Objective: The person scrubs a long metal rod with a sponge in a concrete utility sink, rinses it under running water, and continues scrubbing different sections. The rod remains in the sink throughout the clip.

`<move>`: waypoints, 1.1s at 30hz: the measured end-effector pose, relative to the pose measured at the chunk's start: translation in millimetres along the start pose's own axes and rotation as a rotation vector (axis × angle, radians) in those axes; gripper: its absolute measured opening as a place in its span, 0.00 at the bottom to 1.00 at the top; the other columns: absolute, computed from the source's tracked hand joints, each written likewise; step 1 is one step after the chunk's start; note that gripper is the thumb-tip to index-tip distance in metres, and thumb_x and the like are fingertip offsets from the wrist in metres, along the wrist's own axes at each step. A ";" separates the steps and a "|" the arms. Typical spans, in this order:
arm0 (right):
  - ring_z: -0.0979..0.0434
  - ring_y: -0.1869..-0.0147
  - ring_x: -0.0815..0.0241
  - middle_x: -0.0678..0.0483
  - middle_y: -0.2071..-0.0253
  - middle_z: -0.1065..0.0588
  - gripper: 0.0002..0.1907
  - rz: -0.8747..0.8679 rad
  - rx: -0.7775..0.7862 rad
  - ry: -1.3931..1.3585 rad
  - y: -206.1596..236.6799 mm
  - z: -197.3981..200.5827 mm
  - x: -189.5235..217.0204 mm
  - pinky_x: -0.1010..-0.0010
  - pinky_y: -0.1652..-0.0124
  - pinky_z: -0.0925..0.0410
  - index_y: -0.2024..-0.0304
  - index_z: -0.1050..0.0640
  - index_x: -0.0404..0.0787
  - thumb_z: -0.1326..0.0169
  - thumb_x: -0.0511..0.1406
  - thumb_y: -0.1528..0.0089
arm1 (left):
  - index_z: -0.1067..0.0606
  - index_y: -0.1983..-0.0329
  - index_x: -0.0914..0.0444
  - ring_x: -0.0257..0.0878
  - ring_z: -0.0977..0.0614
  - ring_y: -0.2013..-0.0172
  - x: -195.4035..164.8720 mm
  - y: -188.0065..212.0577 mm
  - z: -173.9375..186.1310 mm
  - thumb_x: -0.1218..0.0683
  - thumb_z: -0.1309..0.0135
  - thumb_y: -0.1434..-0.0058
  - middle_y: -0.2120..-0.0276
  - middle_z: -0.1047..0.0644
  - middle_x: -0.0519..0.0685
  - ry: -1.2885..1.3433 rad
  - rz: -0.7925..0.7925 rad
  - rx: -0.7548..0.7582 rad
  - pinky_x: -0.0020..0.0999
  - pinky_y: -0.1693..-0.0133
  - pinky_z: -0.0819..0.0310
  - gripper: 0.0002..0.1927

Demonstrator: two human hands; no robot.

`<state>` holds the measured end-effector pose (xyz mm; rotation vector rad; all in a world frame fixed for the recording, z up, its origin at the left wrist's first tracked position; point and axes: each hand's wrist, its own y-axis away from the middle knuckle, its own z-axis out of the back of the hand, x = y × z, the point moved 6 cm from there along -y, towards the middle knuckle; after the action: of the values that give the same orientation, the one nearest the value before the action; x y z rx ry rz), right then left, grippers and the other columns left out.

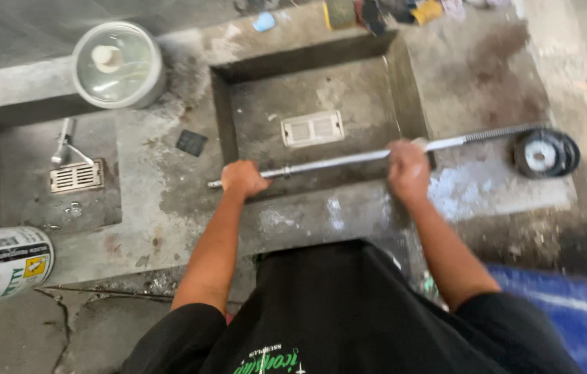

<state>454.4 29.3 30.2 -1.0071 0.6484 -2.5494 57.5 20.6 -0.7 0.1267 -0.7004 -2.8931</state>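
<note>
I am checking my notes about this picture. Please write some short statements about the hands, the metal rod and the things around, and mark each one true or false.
1. Both hands grip the long metal rod. True: the left hand holds near one end, the right hand further along.
2. The rod stands upright. False: it lies almost level across the sunken concrete basin.
3. A black wheel-shaped part sits at the rod's far right end. True.
4. The white bucket stands inside the basin. False: it lies at the left edge, outside it.
5. A floor drain grate is in the basin. True.
</note>
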 end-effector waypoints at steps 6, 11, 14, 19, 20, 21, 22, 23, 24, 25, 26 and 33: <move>0.24 0.39 0.35 0.38 0.49 0.23 0.11 0.090 -0.162 0.129 12.1 6.4 3.2 0.48 0.36 0.33 0.48 0.23 0.30 0.47 0.25 0.34 | 0.16 0.56 0.57 0.54 0.17 0.52 2.5 -1.4 -0.1 0.33 0.39 0.52 0.56 0.17 0.57 -0.014 -0.013 0.039 0.47 0.49 0.23 0.30; 0.26 0.36 0.34 0.37 0.44 0.24 0.18 0.091 0.061 -0.124 23.9 -69.4 93.2 0.48 0.35 0.36 0.45 0.24 0.31 0.46 0.27 0.39 | 0.16 0.56 0.57 0.54 0.16 0.52 2.9 -2.4 1.0 0.32 0.40 0.50 0.55 0.17 0.57 -0.053 -0.021 0.053 0.48 0.49 0.22 0.30; 0.27 0.34 0.35 0.36 0.41 0.25 0.22 0.126 0.134 -0.128 22.7 -60.6 92.6 0.49 0.34 0.38 0.42 0.25 0.30 0.45 0.29 0.39 | 0.16 0.56 0.57 0.54 0.16 0.52 4.6 -0.3 0.1 0.32 0.40 0.51 0.55 0.17 0.56 -0.069 -0.020 0.054 0.48 0.49 0.22 0.30; 0.28 0.31 0.34 0.36 0.38 0.26 0.23 0.018 0.014 0.263 10.5 1.3 17.2 0.46 0.33 0.39 0.35 0.28 0.32 0.45 0.30 0.33 | 0.16 0.56 0.57 0.54 0.16 0.53 5.4 2.6 1.1 0.32 0.41 0.49 0.56 0.17 0.57 -0.047 -0.014 0.030 0.48 0.50 0.22 0.29; 0.30 0.31 0.32 0.34 0.38 0.27 0.24 -0.038 0.030 0.253 10.8 1.5 9.8 0.46 0.33 0.39 0.35 0.29 0.29 0.45 0.30 0.34 | 0.16 0.56 0.57 0.54 0.16 0.53 3.9 2.9 2.0 0.32 0.41 0.47 0.56 0.17 0.57 -0.054 -0.028 0.024 0.48 0.50 0.22 0.29; 0.31 0.32 0.30 0.31 0.37 0.28 0.25 -0.088 0.039 0.247 12.8 -2.5 8.7 0.45 0.34 0.39 0.35 0.30 0.27 0.45 0.30 0.34 | 0.16 0.56 0.57 0.54 0.16 0.53 3.3 3.1 1.9 0.32 0.40 0.49 0.56 0.17 0.57 -0.053 -0.022 0.036 0.47 0.50 0.22 0.29; 0.32 0.32 0.28 0.29 0.37 0.30 0.26 -0.127 0.045 0.238 15.7 -10.8 13.7 0.45 0.35 0.39 0.35 0.30 0.24 0.46 0.30 0.35 | 0.16 0.56 0.57 0.54 0.16 0.52 3.2 3.3 2.8 0.32 0.40 0.50 0.56 0.17 0.57 -0.047 -0.010 0.040 0.47 0.50 0.22 0.29; 0.33 0.30 0.30 0.31 0.36 0.30 0.25 -0.019 -0.016 0.180 18.4 -19.6 32.2 0.45 0.32 0.40 0.35 0.31 0.25 0.46 0.30 0.34 | 0.16 0.56 0.57 0.54 0.17 0.52 3.3 3.6 3.5 0.31 0.39 0.51 0.56 0.17 0.56 -0.040 0.007 0.046 0.47 0.50 0.23 0.30; 0.33 0.28 0.32 0.33 0.36 0.29 0.25 0.085 -0.072 0.119 23.2 -29.3 53.3 0.46 0.29 0.42 0.34 0.31 0.25 0.46 0.30 0.33 | 0.16 0.57 0.56 0.54 0.16 0.52 2.6 3.8 5.1 0.32 0.39 0.51 0.56 0.17 0.56 -0.041 0.004 0.040 0.47 0.50 0.22 0.29; 0.33 0.28 0.33 0.34 0.36 0.29 0.24 0.058 0.014 0.040 26.8 -45.6 65.7 0.47 0.28 0.42 0.36 0.30 0.28 0.46 0.30 0.34 | 0.16 0.57 0.56 0.53 0.16 0.52 1.9 4.1 5.9 0.32 0.39 0.50 0.56 0.17 0.56 -0.044 0.001 0.039 0.47 0.50 0.22 0.29; 0.32 0.28 0.34 0.35 0.36 0.28 0.24 0.027 0.102 -0.039 30.1 -59.6 75.9 0.48 0.28 0.43 0.38 0.29 0.30 0.46 0.30 0.36 | 0.15 0.57 0.56 0.53 0.16 0.52 1.8 4.5 6.4 0.32 0.40 0.50 0.56 0.16 0.56 -0.048 -0.004 0.043 0.46 0.49 0.22 0.28; 0.29 0.31 0.36 0.37 0.41 0.24 0.17 -0.018 0.043 0.007 15.4 -4.5 19.0 0.50 0.31 0.40 0.41 0.23 0.31 0.48 0.31 0.32 | 0.17 0.58 0.56 0.55 0.16 0.54 5.6 5.4 -4.6 0.36 0.41 0.48 0.58 0.17 0.57 -0.037 -0.025 -0.027 0.49 0.51 0.22 0.23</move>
<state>439.9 9.0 29.9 -0.9944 0.5863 -2.5727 53.3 12.8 -2.5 0.0789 -0.6706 -2.9342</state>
